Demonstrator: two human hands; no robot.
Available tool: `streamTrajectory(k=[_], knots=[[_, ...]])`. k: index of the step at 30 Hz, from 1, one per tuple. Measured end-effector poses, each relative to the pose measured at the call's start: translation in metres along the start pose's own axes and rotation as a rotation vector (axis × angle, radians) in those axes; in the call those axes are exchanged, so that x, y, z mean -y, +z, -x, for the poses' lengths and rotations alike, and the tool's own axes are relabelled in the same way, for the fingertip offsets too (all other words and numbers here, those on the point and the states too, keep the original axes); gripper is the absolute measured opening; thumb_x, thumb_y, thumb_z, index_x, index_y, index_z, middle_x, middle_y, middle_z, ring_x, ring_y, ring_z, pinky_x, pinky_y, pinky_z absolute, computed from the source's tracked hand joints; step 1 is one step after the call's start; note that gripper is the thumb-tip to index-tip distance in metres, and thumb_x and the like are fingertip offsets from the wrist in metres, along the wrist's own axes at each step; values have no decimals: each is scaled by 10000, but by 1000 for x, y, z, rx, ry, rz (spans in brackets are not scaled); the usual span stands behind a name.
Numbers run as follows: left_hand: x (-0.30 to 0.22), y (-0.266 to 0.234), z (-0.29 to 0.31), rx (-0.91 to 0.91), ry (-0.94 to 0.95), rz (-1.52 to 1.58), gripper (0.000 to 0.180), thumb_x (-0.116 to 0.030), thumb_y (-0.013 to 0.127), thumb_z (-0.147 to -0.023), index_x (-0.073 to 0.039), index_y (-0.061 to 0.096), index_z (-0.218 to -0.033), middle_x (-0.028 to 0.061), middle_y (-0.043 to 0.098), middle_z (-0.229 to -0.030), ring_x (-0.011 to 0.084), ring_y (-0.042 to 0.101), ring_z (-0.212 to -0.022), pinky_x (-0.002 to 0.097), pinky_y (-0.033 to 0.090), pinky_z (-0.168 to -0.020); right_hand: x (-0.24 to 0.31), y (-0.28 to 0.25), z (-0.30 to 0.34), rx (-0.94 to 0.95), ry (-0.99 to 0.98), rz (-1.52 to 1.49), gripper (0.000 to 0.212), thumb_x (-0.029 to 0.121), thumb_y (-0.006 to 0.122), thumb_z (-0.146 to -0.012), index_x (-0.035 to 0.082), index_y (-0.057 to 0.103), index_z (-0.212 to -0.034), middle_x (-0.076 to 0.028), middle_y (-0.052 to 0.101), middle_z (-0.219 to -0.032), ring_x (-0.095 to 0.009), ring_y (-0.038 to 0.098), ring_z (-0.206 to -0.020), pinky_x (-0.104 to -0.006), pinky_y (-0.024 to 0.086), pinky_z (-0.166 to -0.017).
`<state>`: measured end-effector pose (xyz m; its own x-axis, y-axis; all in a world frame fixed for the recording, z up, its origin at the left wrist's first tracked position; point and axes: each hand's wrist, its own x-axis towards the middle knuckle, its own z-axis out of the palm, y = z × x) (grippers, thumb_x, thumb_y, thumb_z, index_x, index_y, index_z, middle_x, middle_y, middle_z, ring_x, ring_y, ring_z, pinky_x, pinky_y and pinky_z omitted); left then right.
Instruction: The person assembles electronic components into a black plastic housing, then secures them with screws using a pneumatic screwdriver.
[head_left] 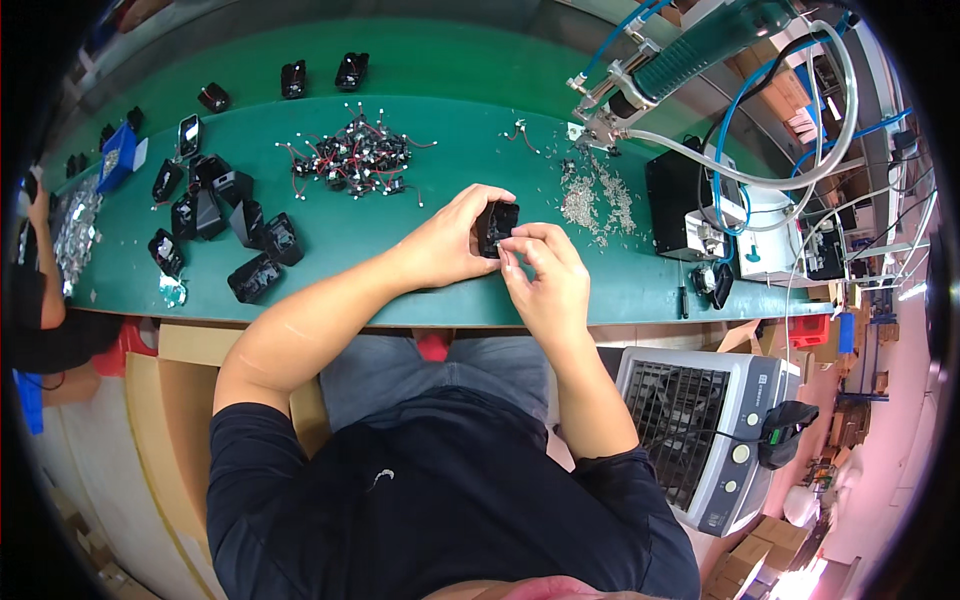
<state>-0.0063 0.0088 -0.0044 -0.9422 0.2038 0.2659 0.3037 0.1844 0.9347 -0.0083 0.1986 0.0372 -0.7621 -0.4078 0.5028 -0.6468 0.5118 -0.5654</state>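
Near the front edge of the green table, my left hand (pixel 455 235) is wrapped round a small black plastic housing (pixel 497 222), its hollow side facing up. My right hand (pixel 550 272) works at the housing's lower right edge. Its thumb and fingertips are pinched together there, and whatever is between them is too small to make out. Beyond my hands lies a heap of small black parts with red and black wires and white connectors (pixel 360 152). Left of my left forearm, several more black housings (pixel 205 210) lie in a loose cluster.
Small pale pieces (pixel 590 200) are scattered at right, below a green tool on a metal stand (pixel 680 70) with hoses. A black box (pixel 680 205) and a screwdriver (pixel 684 300) are beside them. A blue bin (pixel 117 158) stands far left, near another person's arm (pixel 45 250). An air cooler (pixel 700 430) stands below.
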Motion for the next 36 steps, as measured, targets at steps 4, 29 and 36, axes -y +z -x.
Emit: streamTrajectory(k=[4,29,36], knots=[[0,-1,1,19,-45,56,765,-34,871,-733,-62,479,-1389,121,515,-1313,244,626,-1109,338,584,-855,-1,4,0,-26,-38,72,151,29,806,-767,96,733,-880,-28,694,-1035,-237,702,-924,-372,583,-725],[-11,-3,-1,-88,271,-394,731,-78,872,-673,-54,551,-1329,126,622,-1253,355,589,-1139,450,505,-993,11,4,-15,124,32,187,104,71,763,-794,74,722,-890,-67,609,-1007,-272,654,-931,-412,568,-739],[-10,-6,0,-116,263,-396,724,-92,889,-654,-69,568,-1302,107,641,-1233,351,579,-1087,437,499,-961,17,3,-17,107,-28,276,110,89,792,-774,72,753,-876,-60,595,-954,-255,634,-886,-397,555,-717]])
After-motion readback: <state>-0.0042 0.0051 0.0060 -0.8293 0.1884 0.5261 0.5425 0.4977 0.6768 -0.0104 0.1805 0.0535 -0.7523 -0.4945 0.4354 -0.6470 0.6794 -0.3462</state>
